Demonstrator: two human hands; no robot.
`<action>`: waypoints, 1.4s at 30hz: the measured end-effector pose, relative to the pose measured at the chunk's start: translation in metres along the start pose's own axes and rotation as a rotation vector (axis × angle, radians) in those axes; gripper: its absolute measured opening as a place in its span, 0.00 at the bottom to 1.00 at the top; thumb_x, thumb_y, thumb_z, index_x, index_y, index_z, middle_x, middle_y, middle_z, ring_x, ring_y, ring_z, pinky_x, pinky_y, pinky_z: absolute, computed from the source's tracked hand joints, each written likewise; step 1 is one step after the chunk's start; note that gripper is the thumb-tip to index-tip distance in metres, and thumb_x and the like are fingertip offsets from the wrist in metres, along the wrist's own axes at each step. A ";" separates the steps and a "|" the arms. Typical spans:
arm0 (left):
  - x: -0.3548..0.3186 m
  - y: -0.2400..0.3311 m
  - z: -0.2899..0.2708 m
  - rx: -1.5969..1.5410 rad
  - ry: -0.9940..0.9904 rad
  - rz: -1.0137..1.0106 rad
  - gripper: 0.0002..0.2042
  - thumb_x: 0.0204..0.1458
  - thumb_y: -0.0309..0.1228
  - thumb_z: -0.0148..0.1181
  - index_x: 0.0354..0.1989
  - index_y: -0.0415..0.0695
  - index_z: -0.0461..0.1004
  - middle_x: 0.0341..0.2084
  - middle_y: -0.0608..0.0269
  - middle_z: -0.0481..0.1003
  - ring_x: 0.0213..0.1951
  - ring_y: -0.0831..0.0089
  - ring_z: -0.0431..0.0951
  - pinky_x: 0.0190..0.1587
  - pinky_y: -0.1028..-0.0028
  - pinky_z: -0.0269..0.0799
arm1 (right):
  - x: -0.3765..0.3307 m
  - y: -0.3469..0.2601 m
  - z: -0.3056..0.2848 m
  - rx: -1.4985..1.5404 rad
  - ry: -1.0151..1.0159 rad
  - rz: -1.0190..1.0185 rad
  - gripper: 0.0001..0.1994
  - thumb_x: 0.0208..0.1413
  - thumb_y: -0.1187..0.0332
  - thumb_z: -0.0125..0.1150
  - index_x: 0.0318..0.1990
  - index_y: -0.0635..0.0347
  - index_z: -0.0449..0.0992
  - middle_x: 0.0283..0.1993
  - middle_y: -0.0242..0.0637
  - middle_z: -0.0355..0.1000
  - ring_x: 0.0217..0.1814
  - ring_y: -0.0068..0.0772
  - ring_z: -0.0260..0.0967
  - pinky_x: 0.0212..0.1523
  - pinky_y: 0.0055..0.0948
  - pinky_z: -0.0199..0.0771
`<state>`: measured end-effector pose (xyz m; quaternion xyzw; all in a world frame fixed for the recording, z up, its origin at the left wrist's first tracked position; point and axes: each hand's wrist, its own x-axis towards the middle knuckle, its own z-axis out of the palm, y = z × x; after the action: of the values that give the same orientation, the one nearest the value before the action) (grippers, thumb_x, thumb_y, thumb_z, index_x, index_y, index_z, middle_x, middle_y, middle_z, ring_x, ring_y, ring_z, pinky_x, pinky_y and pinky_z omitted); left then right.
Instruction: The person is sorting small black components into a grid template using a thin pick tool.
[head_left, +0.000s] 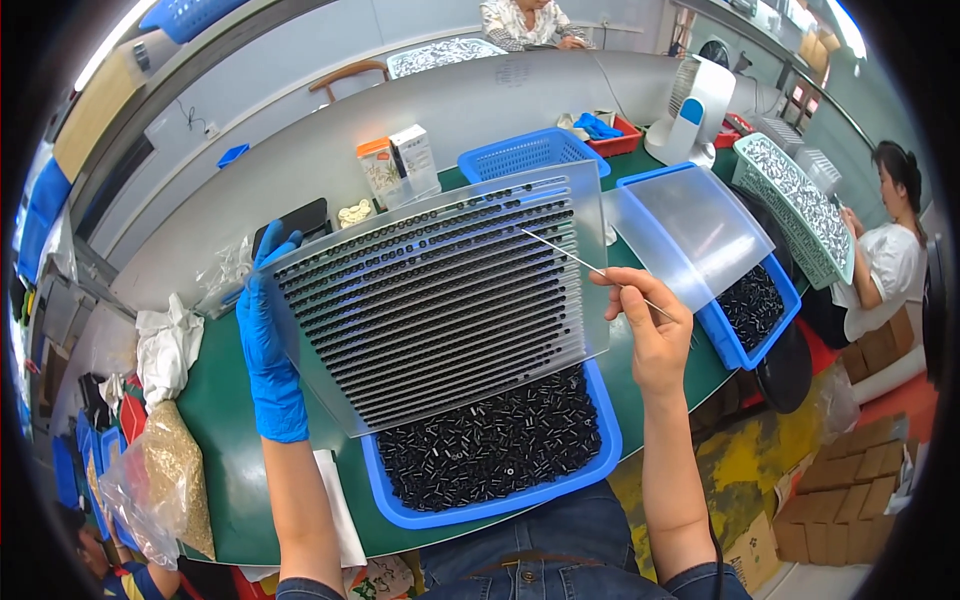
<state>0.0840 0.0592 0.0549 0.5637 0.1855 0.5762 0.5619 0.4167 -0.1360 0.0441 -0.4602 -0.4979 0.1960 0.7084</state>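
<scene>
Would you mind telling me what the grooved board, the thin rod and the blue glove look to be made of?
The grooved board looks like frosted translucent plastic: the dark pieces and the blue tray show dimly through it. The thin rod in the right hand seems metal wire, pale and shiny, though it is too fine to be sure. The blue glove on the left hand looks like thin rubbery nitrile or latex, smooth and close-fitting.

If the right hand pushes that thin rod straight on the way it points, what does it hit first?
Most likely the grooved tray: the rod in the right hand aims up-left over its top right part, though depth is unclear.
</scene>
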 end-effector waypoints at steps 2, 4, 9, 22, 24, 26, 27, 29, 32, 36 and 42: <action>0.000 0.000 0.002 0.008 -0.003 0.009 0.32 0.62 0.46 0.49 0.68 0.37 0.54 0.62 0.47 0.63 0.61 0.63 0.66 0.65 0.65 0.61 | 0.000 0.001 -0.005 0.011 0.019 0.004 0.12 0.63 0.70 0.53 0.47 0.70 0.76 0.43 0.47 0.78 0.33 0.21 0.66 0.37 0.21 0.69; -0.001 0.000 0.002 0.014 -0.004 0.018 0.33 0.62 0.47 0.49 0.68 0.37 0.54 0.62 0.47 0.63 0.61 0.63 0.66 0.65 0.65 0.61 | 0.000 0.001 -0.009 0.022 0.034 0.009 0.12 0.63 0.70 0.54 0.47 0.70 0.76 0.43 0.47 0.78 0.33 0.21 0.66 0.37 0.21 0.70; 0.000 0.001 0.004 0.027 0.023 -0.016 0.33 0.62 0.48 0.49 0.68 0.38 0.53 0.60 0.48 0.65 0.60 0.63 0.67 0.65 0.64 0.62 | 0.001 0.005 -0.023 0.060 0.063 0.037 0.11 0.63 0.72 0.53 0.48 0.69 0.77 0.45 0.42 0.77 0.39 0.18 0.67 0.37 0.19 0.69; 0.000 -0.001 0.000 0.043 -0.027 0.036 0.29 0.64 0.43 0.45 0.67 0.37 0.54 0.64 0.52 0.61 0.63 0.66 0.64 0.66 0.64 0.61 | 0.002 0.005 -0.033 0.033 0.160 0.026 0.12 0.63 0.69 0.53 0.48 0.68 0.76 0.45 0.45 0.77 0.35 0.19 0.66 0.38 0.21 0.69; 0.000 -0.001 0.002 0.006 0.004 0.028 0.32 0.62 0.45 0.48 0.68 0.36 0.53 0.59 0.48 0.67 0.60 0.64 0.68 0.64 0.65 0.62 | 0.001 0.005 -0.030 0.060 0.142 0.031 0.12 0.63 0.69 0.53 0.48 0.68 0.76 0.45 0.45 0.77 0.35 0.19 0.66 0.38 0.21 0.69; 0.000 -0.001 0.001 -0.012 0.004 0.025 0.31 0.62 0.45 0.48 0.67 0.36 0.54 0.59 0.48 0.67 0.60 0.64 0.67 0.65 0.64 0.62 | 0.001 0.006 -0.027 0.059 0.132 0.033 0.12 0.64 0.69 0.53 0.48 0.68 0.76 0.45 0.45 0.77 0.35 0.19 0.66 0.37 0.20 0.69; -0.001 -0.001 0.000 -0.027 0.006 0.020 0.31 0.63 0.45 0.48 0.67 0.36 0.54 0.59 0.49 0.67 0.61 0.64 0.67 0.65 0.64 0.61 | 0.000 0.006 -0.025 0.059 0.121 0.039 0.12 0.64 0.69 0.53 0.47 0.68 0.76 0.44 0.45 0.77 0.35 0.19 0.66 0.37 0.20 0.69; 0.000 -0.002 -0.001 -0.030 0.014 0.020 0.31 0.63 0.45 0.48 0.67 0.36 0.55 0.59 0.50 0.67 0.62 0.64 0.66 0.66 0.64 0.61 | 0.000 0.005 -0.023 0.057 0.119 0.032 0.12 0.64 0.69 0.53 0.47 0.68 0.76 0.44 0.45 0.77 0.35 0.19 0.66 0.37 0.20 0.69; 0.000 -0.002 -0.006 -0.035 -0.002 0.002 0.30 0.63 0.44 0.49 0.67 0.35 0.55 0.60 0.51 0.67 0.63 0.64 0.65 0.66 0.63 0.60 | -0.001 0.002 -0.023 0.053 0.134 0.012 0.12 0.64 0.70 0.53 0.47 0.68 0.76 0.44 0.44 0.78 0.34 0.19 0.66 0.36 0.20 0.69; 0.000 0.002 -0.001 -0.028 -0.002 0.008 0.30 0.63 0.44 0.49 0.66 0.35 0.56 0.59 0.51 0.67 0.63 0.64 0.65 0.66 0.63 0.60 | -0.001 -0.002 -0.013 0.028 0.029 -0.001 0.11 0.63 0.70 0.54 0.46 0.69 0.77 0.44 0.43 0.77 0.34 0.20 0.66 0.37 0.20 0.69; 0.000 -0.004 -0.005 -0.069 -0.026 -0.016 0.30 0.63 0.43 0.49 0.66 0.35 0.55 0.59 0.50 0.68 0.63 0.64 0.65 0.66 0.63 0.60 | 0.002 -0.001 -0.005 0.049 -0.061 0.053 0.11 0.62 0.71 0.54 0.46 0.67 0.78 0.44 0.39 0.77 0.36 0.19 0.66 0.37 0.20 0.69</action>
<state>0.0810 0.0622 0.0501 0.5501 0.1626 0.5704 0.5879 0.4222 -0.1370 0.0454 -0.4496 -0.5020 0.2405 0.6985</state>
